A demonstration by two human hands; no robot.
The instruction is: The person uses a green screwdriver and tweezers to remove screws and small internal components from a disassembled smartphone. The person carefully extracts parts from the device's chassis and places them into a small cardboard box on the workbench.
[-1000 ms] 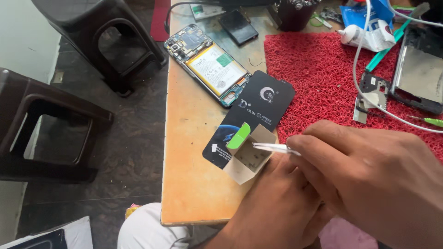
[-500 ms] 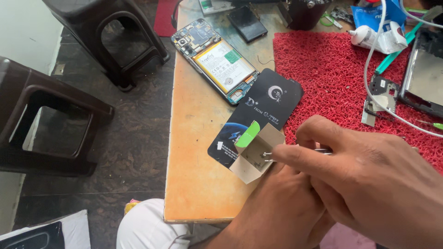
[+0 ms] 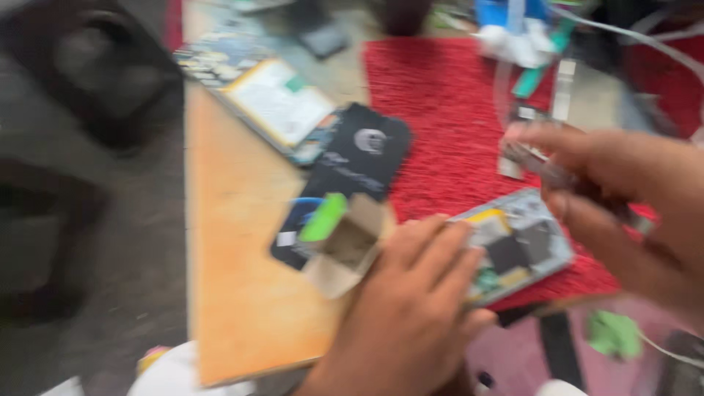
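1. The table (image 3: 242,308) is an orange wooden top; the view of it is blurred with motion.
2. A red mat (image 3: 447,110) covers the table's right part, with cables and small tools at its far edge, too smeared to tell apart.
3. An opened phone (image 3: 275,103) lies face down at the far left of the table, its back off and its battery showing.
4. A black card (image 3: 359,158) lies between the phone and the mat, its near end under the box.
5. The left hand (image 3: 411,315) rests on the table's near edge, fingers curled loosely, touching a small open cardboard box (image 3: 345,253) with a green tab at its rim.
6. The same hand's fingertips also lie on a grey circuit board (image 3: 517,246) on the mat's near edge.
7. The right hand (image 3: 631,198) hovers above the mat, fingers pinched narrowly on thin metal tweezers (image 3: 543,165), well clear of the box.
8. As a judgement: the phone is stripped and a board is out, so the work looks midway; nothing is refitted yet.
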